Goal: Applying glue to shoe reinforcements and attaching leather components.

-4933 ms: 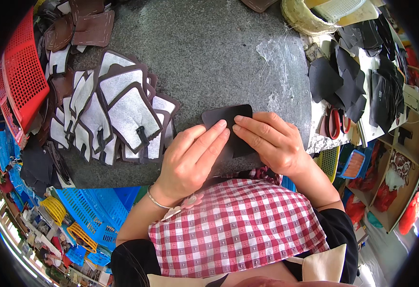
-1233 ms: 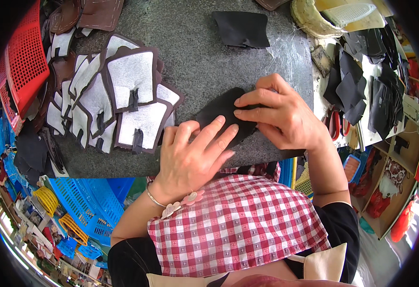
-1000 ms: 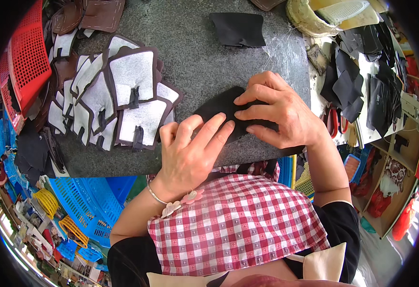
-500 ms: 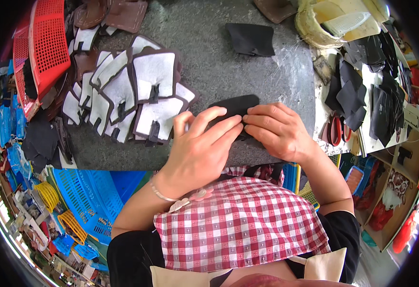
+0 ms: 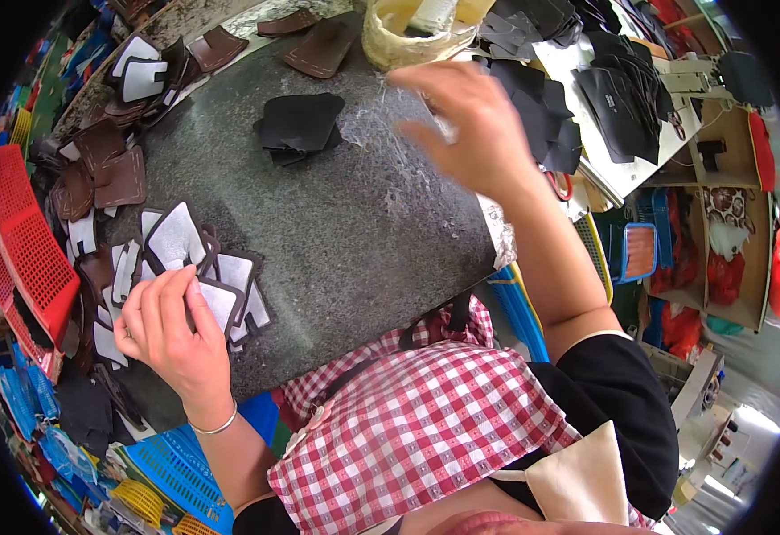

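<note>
My left hand (image 5: 174,332) is at the pile of white-faced leather pieces (image 5: 176,237) with dark brown edges, at the table's left. Its thumb and forefinger close on the edge of one white-faced leather piece (image 5: 222,303), partly covered by the hand. Raised over the table's right side, my right hand (image 5: 477,125) is smeared by motion, its thumb and fingers apart with nothing visible in them. Nearest to it are a crusted cream pot (image 5: 379,40) with a pale brush-like tool (image 5: 432,18) inside, and black pieces (image 5: 533,111). A small black stack (image 5: 299,123) lies mid-table.
Brown stitched leather pieces (image 5: 323,49) lie along the table's far edge, others (image 5: 118,176) at the left. A red perforated basket (image 5: 29,241) stands left of the table. At right, a white surface (image 5: 586,147) holds black pieces (image 5: 622,102). Blue baskets (image 5: 172,477) stand below.
My hands have parted from the black piece they held together. The left moved to the white-faced pieces; the right swung up and right. A black piece now lies on the mid-table stack. The view has turned.
</note>
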Available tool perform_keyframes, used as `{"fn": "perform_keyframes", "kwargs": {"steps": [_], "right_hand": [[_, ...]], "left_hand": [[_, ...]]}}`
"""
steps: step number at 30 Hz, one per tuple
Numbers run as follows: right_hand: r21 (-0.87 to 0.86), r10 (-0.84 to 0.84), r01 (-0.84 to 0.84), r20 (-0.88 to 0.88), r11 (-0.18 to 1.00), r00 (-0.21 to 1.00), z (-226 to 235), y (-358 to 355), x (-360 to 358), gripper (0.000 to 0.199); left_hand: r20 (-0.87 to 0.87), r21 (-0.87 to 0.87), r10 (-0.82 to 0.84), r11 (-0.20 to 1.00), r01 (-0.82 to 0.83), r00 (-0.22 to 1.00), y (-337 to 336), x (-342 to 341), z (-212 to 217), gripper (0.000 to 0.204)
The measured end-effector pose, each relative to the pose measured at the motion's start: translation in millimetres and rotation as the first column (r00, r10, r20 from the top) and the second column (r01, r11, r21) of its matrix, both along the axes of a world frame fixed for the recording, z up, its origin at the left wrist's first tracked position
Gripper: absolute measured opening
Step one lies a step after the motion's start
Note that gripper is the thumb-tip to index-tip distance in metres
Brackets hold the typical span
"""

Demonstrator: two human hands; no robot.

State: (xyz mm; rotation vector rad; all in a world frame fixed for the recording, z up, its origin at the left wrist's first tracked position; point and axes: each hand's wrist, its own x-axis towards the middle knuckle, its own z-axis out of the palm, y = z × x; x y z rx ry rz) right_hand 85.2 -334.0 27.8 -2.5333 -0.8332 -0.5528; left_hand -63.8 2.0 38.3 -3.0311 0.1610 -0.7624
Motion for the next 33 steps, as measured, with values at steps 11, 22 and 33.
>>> {"fn": "perform_keyframes", "kwargs": {"steps": [11,22,33], "right_hand": [[-0.052,-0.556,0.563,-0.249,0.825,0.793,5,-91,-41,0.016],[-0.213,-0.008,-0.019,-0.126,0.977,0.992,-12,-21,-99,0.02],[0.942,-0.19,0.301,-0.272,0.147,0.943,5,-77,-62,0.01]], "left_hand": [[-0.111,-0.337,-0.583,0.784,0.522,0.805,-78,-18,-15,0.025],[-0.163,-0.478,-0.628,0.725,0.496,0.761,-121,36,0,0.04],[-0.351,-0.271,-0.621,0.784,0.559,0.701,-143,68,-33,0.052]]}}
